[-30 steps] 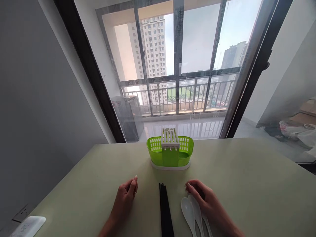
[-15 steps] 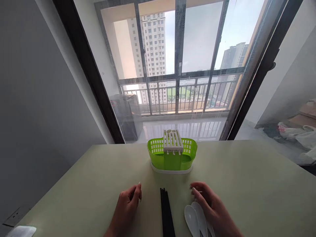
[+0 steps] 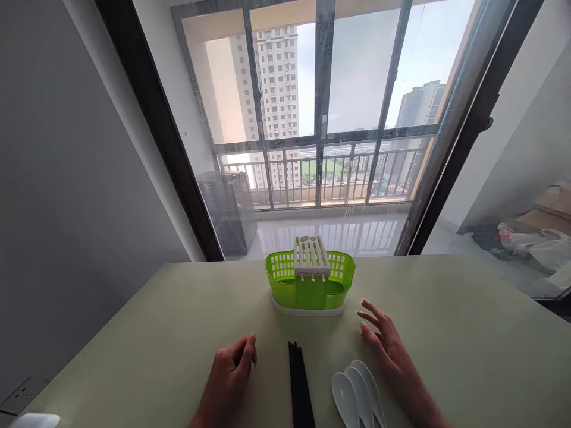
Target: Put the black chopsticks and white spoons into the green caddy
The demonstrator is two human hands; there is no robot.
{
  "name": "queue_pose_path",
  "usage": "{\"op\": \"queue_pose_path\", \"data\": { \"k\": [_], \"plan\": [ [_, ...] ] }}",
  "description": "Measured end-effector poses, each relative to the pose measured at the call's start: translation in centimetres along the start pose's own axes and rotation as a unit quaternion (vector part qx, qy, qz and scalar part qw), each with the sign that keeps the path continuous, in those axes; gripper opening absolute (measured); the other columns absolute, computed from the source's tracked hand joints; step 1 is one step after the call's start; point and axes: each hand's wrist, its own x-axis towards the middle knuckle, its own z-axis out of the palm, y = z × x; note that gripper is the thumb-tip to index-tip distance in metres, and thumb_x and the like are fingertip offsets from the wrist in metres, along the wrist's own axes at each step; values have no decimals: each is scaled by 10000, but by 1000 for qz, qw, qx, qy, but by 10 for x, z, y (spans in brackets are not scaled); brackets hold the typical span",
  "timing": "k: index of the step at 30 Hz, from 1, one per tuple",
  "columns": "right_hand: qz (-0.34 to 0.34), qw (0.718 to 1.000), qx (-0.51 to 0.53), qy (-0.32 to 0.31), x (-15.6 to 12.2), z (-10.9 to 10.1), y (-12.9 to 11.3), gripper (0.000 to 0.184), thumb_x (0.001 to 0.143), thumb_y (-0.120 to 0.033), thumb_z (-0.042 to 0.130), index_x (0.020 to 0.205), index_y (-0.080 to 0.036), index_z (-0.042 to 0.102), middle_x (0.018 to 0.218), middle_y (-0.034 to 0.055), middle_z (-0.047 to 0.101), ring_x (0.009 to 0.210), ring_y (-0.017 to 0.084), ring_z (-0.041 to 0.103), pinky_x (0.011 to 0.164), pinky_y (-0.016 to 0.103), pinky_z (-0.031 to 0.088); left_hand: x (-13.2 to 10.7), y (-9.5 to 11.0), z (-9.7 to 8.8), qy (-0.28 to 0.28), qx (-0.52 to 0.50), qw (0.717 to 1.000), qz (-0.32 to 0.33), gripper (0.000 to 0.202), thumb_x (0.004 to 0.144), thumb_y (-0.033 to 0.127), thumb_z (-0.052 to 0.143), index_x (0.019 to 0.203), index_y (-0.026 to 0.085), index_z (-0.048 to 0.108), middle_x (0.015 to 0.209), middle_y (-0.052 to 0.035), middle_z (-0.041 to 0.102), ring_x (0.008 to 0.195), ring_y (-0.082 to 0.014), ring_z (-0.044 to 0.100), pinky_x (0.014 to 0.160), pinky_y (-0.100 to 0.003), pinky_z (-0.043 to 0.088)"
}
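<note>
My left hand [image 3: 235, 364] rests on the table with its fingers curled in and nothing showing in them. To its right lies a bundle of black chopsticks [image 3: 301, 386], their thin tips pointing away from me. My right hand [image 3: 384, 340] is open, fingers apart, just beyond and to the right of three white spoons [image 3: 345, 395]. The spoons overlap in a fan, and their handles run out of the bottom of the view. Farther back stands a green utensil holder [image 3: 281, 291] with a white slatted rack [image 3: 311, 255] across its middle, small hooks on the front and a white base.
The pale table [image 3: 187, 315] reaches to a glass door, with a balcony and railing behind it. A white object [image 3: 38, 420] is cut off at the lower left corner. A wall socket [image 3: 22, 395] is at the left, and bags [image 3: 542, 249] lie at the far right.
My right hand has moved away from the spoons, forward and to the right, and its fingers have spread. The spoons show more fully. My left hand stays in place.
</note>
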Motion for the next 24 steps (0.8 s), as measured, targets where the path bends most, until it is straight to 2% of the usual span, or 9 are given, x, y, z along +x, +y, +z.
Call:
{"op": "queue_pose_path", "data": {
  "k": [10,15,19,24],
  "plan": [
    [25,999,-2,-25,-8,5,-1,670,989,-612,511,1571,-300,395,1531,161,525,1156,281,698,996,460,578,0,-2,0,-10,13,1000,6,516,994,609,349,661,232,463,575,59,295,550,-140,295,542,-274,245],
    [11,1000,-10,-25,-6,6,2,663,1001,-597,501,1578,-296,371,1548,160,512,1288,295,636,984,439,590,0,2,-1,-3,13,1000,9,518,985,604,356,647,230,476,561,58,310,535,-137,296,538,-267,239],
    [-8,1000,-1,-18,-2,7,6,655,1010,-562,514,1590,-311,342,1597,142,462,1403,290,547,1039,444,566,0,1,-1,-8,5,1000,11,520,975,626,352,657,232,472,554,67,288,529,-135,292,535,-260,239],
    [-20,999,24,-7,23,8,8,700,985,-586,551,1597,-328,333,1655,127,384,1451,297,491,1113,488,510,0,0,-1,-16,1,1000,9,509,984,612,341,664,235,464,539,70,296,519,-136,302,541,-267,252]
  ]
}}
